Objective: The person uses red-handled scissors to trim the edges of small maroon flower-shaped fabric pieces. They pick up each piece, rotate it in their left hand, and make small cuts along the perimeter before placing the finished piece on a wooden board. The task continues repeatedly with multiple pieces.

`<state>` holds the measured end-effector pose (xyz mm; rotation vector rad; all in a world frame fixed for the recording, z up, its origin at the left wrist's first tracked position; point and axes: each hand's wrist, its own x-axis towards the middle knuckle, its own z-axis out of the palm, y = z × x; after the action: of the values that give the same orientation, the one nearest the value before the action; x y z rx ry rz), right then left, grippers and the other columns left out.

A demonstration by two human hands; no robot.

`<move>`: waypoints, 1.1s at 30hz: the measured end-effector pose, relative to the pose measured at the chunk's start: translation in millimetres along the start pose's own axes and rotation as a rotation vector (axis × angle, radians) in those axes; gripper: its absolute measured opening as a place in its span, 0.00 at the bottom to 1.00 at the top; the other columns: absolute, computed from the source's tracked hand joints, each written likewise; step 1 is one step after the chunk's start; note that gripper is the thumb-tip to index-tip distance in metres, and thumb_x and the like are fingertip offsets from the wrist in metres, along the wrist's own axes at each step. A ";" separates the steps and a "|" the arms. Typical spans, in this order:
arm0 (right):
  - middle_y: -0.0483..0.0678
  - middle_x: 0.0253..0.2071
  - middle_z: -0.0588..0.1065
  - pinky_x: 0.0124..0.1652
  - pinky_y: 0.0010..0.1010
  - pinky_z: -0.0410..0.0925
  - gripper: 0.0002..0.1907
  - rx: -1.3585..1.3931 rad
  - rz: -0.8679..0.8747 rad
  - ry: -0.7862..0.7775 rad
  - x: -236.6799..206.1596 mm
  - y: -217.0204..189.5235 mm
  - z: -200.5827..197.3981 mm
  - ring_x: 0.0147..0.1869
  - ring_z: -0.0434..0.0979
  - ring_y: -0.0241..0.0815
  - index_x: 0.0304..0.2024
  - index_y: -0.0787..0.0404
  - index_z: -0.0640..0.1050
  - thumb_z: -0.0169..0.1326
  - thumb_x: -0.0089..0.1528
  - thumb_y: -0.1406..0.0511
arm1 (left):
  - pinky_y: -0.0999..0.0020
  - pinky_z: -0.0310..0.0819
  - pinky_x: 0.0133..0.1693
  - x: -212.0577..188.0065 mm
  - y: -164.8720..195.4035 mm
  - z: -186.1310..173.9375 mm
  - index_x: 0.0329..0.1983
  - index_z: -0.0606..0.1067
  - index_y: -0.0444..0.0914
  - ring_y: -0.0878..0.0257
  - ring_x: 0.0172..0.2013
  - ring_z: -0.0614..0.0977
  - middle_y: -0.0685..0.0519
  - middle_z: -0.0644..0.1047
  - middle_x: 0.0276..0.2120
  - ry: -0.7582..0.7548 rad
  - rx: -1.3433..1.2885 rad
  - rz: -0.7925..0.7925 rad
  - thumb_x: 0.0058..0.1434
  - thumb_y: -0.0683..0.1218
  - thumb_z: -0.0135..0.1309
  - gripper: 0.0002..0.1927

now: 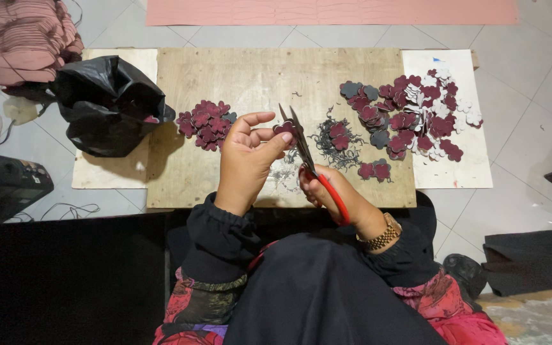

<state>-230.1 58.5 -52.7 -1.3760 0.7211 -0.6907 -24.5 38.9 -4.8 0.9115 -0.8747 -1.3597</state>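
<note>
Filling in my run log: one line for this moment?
left hand: holds maroon cutout | right hand: scissors open at cutout | wooden board

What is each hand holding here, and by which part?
Left hand pinches a small maroon flower-shaped cutout by its edge; right hand grips red-handled scissors by the handles.

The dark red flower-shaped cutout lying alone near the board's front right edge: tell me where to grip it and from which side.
Pinch the dark red flower-shaped cutout by a petal lobe at its near edge, coming from the front. It lies flat on the plywood board, so slide a fingertip under the lobe; thread-like trimmings crowd its far left side.
</note>
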 end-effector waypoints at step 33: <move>0.39 0.33 0.65 0.36 0.23 0.62 0.38 -0.240 -0.135 -0.009 0.4 -8.1 -6.0 0.37 0.62 0.30 0.40 0.60 0.69 0.46 0.62 0.32 | 0.74 0.80 0.40 -3.6 2.1 -0.9 0.53 0.69 0.32 0.65 0.37 0.84 0.46 0.82 0.37 -0.047 0.007 -0.089 0.59 0.35 0.62 0.21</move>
<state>-234.7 53.9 -44.9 -1.6584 0.7262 -0.7207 -22.9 42.6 -3.3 0.9364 -0.8839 -1.4601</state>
